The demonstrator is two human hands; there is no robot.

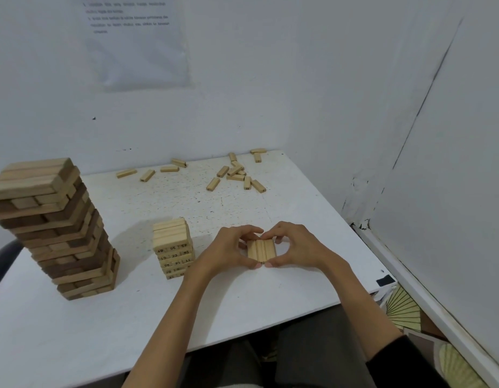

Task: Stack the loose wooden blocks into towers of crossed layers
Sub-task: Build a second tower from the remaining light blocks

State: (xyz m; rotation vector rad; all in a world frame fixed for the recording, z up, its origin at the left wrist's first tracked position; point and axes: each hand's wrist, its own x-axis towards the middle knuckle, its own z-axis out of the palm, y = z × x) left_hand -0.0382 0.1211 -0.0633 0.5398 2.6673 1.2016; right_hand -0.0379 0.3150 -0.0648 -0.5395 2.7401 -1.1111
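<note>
Centre frame, right of the small tower (172,247), left hand (228,252) and right hand (298,247) pinch a three-block row (261,250) on the table (242,303); squeeze evenly and square the ends flush before crossing the next layer.

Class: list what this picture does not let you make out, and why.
Head view:
Text on the white paper sheet: blurred.
Ends of the three pale wooden blocks: covered by left hand and right hand.
Lower numbers on the small pale numbered tower: tiny, behind the left wrist.
Left side of the tall brown wooden tower: cut by frame edge.
</note>
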